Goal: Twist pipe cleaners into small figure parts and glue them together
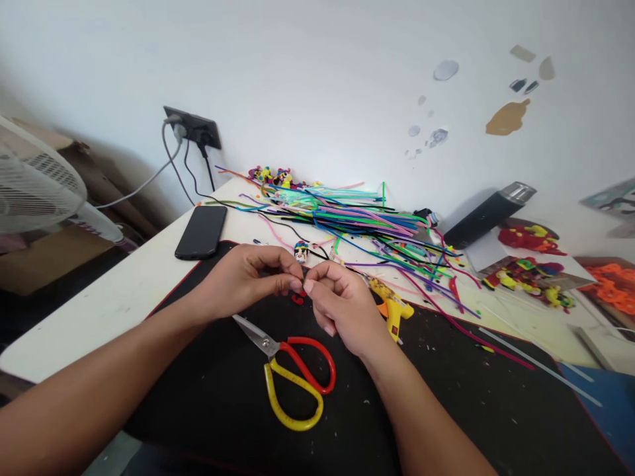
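My left hand (258, 277) and my right hand (342, 301) meet fingertip to fingertip above a black mat (208, 390). Both are closed in a pinch. What lies between the fingers is mostly hidden; only a small dark bit shows there. Just below the fingertips is a small red piece (297, 299), and I cannot tell whether it is held or lies on the mat. Scissors (292, 370) with one red and one yellow handle lie half spread nearer to me. Behind the hands sits a small painted figure head (301, 251). A yellow glue gun (394, 309) lies right of my right hand.
Colourful pipe cleaners (347, 215) are heaped along the wall. A black phone (201, 233) lies at left, near a white fan (40, 178) and a wall socket (193, 125). At right are a dark thermos (489, 211), glue sticks (540, 367) and a box of orange pieces (612, 284).
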Motion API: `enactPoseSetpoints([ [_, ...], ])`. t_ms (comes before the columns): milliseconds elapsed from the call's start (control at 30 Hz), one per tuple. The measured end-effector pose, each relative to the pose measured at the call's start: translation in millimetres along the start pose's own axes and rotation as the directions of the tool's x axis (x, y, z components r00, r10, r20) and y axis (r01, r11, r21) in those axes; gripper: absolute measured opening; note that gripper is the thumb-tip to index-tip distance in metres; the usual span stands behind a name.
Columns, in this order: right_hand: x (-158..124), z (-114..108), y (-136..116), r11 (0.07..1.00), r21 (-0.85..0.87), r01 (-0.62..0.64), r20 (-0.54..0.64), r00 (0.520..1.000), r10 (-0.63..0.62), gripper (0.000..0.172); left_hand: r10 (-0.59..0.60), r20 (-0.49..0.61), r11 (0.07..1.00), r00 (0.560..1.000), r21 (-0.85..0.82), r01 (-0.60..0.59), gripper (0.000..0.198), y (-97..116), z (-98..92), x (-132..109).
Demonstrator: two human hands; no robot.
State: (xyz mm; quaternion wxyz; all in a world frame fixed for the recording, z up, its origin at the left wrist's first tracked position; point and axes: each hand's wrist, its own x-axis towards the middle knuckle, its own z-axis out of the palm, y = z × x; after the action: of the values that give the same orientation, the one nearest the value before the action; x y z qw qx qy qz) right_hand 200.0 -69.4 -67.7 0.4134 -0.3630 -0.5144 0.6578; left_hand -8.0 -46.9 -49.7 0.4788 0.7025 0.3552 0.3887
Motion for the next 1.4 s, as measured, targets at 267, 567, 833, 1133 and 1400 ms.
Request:
enactPoseSetpoints([
  [267, 1.1, -1.2, 3.3, 0.999, 0.037, 0.013, 0.009, 1.0, -0.013, 0.018, -0.024, -0.03, 0.999, 0.999, -0.043, 0.023, 0.024, -1.3, 2.0, -0.6],
  [567, 1.2, -1.0, 2.5, 0.999, 0.037, 0.004, -0.001, 1.0, -0.004, 0.02, -0.005, -0.048, 0.999, 0.999, -0.034, 0.003, 0.017, -3.6, 3.3, -1.4],
  [833, 1.6, -1.7, 6.1, 0.999, 0.046, -0.005, -0.019, 1.0, 0.005, 0.022, 0.048, -0.066, 0.994, 0.997, 0.103, -0.041, 0.028, -5.9, 3.6, -2.4],
  [1133, 3.5, -2.7, 8.8, 0.998, 0.067, -0.002, -0.032, 0.999, 0.004, 0.025, 0.093, -0.077, 0.984, 0.993, 0.16, -0.08, 0.024, -8.2, 3.7, -2.1],
  [1400, 3.9, -2.0, 7.9, 0.999, 0.05, -0.003, -0.053, 0.999, 0.006, 0.025, 0.065, -0.101, 0.987, 0.993, 0.15, -0.05, 0.029, -9.2, 5.8, -2.2],
])
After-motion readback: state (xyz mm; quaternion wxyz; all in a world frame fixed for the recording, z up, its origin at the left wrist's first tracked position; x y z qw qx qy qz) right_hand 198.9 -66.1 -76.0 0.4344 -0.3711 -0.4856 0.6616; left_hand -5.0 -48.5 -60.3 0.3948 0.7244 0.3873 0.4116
